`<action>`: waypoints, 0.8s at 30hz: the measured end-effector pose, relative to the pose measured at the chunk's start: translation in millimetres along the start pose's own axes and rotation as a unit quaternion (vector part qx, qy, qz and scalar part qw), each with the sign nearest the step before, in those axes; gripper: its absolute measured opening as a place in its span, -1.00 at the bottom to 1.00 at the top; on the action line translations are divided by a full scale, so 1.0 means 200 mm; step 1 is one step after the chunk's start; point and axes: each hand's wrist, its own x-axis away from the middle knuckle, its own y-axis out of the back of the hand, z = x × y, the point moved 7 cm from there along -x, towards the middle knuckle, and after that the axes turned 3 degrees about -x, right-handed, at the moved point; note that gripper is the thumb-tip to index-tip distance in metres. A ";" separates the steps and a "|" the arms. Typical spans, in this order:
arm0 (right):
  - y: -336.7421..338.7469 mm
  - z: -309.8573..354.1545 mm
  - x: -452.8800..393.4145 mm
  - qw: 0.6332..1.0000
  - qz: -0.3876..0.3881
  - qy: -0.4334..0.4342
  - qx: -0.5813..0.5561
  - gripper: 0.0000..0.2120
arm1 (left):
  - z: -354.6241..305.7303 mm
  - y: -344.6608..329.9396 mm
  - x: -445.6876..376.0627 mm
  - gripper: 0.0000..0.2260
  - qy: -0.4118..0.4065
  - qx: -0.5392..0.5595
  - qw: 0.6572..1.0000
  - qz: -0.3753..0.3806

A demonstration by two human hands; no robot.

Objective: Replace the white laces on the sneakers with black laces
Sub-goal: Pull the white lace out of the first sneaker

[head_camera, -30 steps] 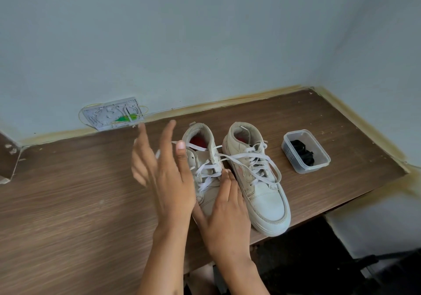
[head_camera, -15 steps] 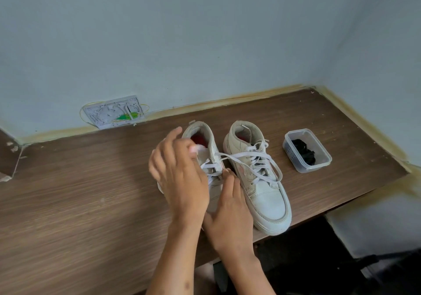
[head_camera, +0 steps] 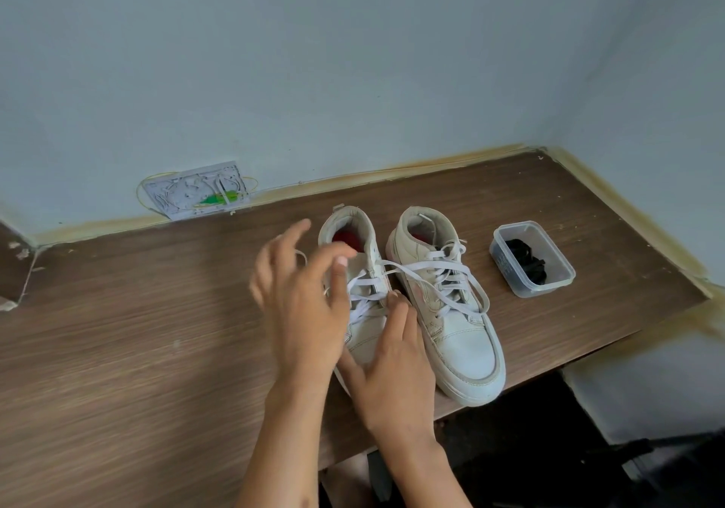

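Your right hand [head_camera: 396, 370] rests flat on the toe of the left sneaker [head_camera: 363, 280], fingers straight. Your left hand [head_camera: 302, 303] hovers blurred, fingers spread, beside its white laces [head_camera: 365, 291]. The black laces [head_camera: 525, 260] lie in the tub [head_camera: 531, 259] well right of the right sneaker [head_camera: 447, 303]. No writing is readable.

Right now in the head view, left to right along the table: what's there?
Wall plate with green bit → left hand → left sneaker → right sneaker → clear plastic tub holding black laces. The right hand overlaps the left sneaker, so I left it out.
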 end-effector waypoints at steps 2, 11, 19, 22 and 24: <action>0.00 0.00 0.00 1.000 -0.001 0.001 -0.005 -0.33 | -0.03 -0.06 0.03 -0.86 -0.007 -0.048 0.998 0.041; 0.00 -0.01 0.00 1.000 0.004 -0.002 -0.030 -0.29 | -0.04 -0.06 0.04 -0.94 0.007 -0.021 1.000 -0.019; -0.02 -0.01 -0.03 1.000 -0.009 -0.006 -0.008 -0.30 | 0.04 0.14 0.03 -0.78 0.065 0.081 0.981 -0.165; -0.02 -0.01 -0.03 1.000 -0.011 -0.006 -0.003 -0.29 | 0.05 0.15 0.02 -0.78 0.095 0.026 0.982 -0.162; -0.02 0.00 -0.03 1.000 -0.015 -0.004 -0.001 -0.29 | 0.04 0.14 0.01 -0.87 0.091 0.017 0.986 -0.139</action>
